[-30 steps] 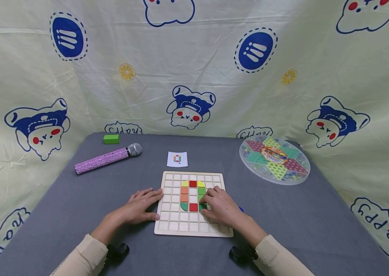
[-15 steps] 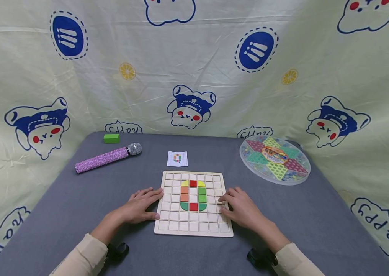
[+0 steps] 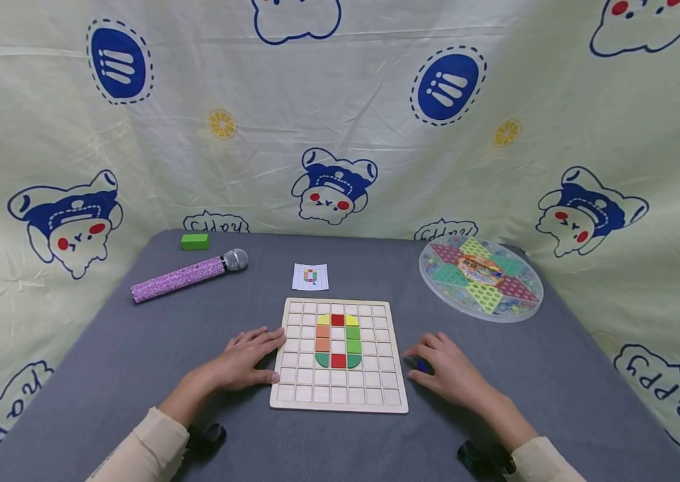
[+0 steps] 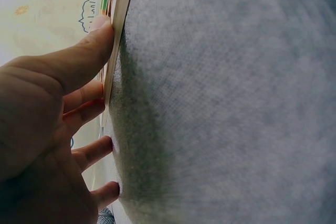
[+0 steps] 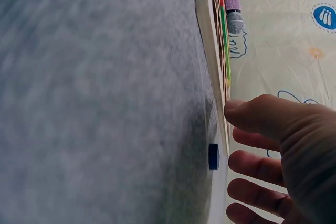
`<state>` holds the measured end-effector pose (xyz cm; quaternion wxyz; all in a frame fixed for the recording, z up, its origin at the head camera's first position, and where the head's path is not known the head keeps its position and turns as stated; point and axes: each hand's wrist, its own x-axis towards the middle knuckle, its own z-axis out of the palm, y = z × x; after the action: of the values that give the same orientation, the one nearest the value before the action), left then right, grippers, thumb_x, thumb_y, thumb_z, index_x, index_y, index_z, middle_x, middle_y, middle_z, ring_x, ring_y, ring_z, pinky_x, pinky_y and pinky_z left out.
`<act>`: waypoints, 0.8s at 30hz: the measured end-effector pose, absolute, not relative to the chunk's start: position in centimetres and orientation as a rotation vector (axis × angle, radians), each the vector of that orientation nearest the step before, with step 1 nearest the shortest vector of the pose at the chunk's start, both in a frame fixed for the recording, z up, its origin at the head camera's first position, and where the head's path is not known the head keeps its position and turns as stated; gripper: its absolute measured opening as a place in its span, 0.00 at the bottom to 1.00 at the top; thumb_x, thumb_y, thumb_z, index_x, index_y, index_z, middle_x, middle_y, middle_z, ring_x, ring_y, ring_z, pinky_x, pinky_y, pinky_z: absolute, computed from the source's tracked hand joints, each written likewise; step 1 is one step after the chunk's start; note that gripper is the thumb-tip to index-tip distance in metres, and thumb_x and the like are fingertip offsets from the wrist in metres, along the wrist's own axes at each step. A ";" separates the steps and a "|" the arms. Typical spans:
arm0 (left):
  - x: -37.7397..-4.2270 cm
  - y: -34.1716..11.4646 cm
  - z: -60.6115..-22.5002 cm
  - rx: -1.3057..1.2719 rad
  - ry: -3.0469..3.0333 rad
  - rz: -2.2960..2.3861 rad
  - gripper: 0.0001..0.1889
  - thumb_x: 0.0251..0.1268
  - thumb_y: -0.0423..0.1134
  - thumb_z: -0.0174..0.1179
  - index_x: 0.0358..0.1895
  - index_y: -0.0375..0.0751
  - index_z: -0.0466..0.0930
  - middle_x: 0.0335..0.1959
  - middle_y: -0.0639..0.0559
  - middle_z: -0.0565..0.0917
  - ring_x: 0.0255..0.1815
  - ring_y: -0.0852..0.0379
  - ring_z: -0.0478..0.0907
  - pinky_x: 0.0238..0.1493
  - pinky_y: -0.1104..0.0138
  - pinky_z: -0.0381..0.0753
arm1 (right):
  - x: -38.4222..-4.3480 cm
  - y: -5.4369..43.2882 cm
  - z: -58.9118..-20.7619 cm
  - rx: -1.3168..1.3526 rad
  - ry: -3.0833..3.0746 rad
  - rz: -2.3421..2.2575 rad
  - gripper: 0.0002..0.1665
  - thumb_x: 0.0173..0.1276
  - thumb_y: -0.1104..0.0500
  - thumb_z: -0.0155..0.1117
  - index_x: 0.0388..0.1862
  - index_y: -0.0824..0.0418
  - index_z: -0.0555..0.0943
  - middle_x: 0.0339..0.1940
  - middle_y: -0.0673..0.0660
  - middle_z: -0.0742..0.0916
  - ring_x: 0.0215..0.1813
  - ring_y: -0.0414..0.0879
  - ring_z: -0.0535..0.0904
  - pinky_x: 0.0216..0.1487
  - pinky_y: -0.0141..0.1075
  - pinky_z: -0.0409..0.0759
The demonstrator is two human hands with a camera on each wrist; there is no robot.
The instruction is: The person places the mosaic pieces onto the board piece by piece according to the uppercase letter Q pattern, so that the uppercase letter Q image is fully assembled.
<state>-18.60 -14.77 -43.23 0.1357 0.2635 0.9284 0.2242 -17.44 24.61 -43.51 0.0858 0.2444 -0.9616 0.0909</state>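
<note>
A wooden grid board (image 3: 338, 395) lies mid-table. Its colored tiles form a ring: yellow at the top corners, red tiles (image 3: 338, 361) top and bottom, orange on the left, green on the right and at the rounded bottom corners. My left hand (image 3: 248, 360) rests at the board's left edge, thumb and fingers spread, as the left wrist view also shows. My right hand (image 3: 450, 371) is just right of the board, over a small blue piece (image 5: 213, 157) on the cloth. In the right wrist view its fingers are apart and hold nothing.
Behind the board lies a small picture card (image 3: 310, 277) with a tile pattern. A glittery purple microphone (image 3: 186, 278) and a green block (image 3: 195, 242) are at the back left. A round Chinese checkers set (image 3: 480, 279) lies at the back right.
My right hand has let go of the green corner tile and moved right, off the board, to the blue piece. My left hand has stayed at the board's edge.
</note>
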 end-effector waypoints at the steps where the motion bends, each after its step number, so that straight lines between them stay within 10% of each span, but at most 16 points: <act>1: -18.6 -14.8 -43.2 0.759 2.687 0.650 0.38 0.62 0.52 0.59 0.73 0.42 0.57 0.75 0.46 0.57 0.76 0.37 0.47 0.69 0.36 0.42 | -17.4 24.8 -43.5 0.731 -2.860 0.270 0.15 0.54 0.51 0.73 0.41 0.52 0.84 0.36 0.47 0.79 0.40 0.40 0.69 0.42 0.40 0.71; 24: -18.7 -14.7 -43.1 0.743 2.676 0.657 0.38 0.63 0.53 0.59 0.73 0.43 0.56 0.75 0.46 0.57 0.76 0.38 0.46 0.69 0.35 0.42 | -16.6 27.3 -43.6 0.684 -2.923 0.245 0.11 0.52 0.53 0.73 0.36 0.50 0.83 0.34 0.45 0.77 0.38 0.39 0.67 0.39 0.37 0.68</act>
<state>-18.74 -14.72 -43.14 0.1432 0.2575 0.9281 0.2278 -16.64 27.28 -43.63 0.0648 0.2265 -0.9684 0.0813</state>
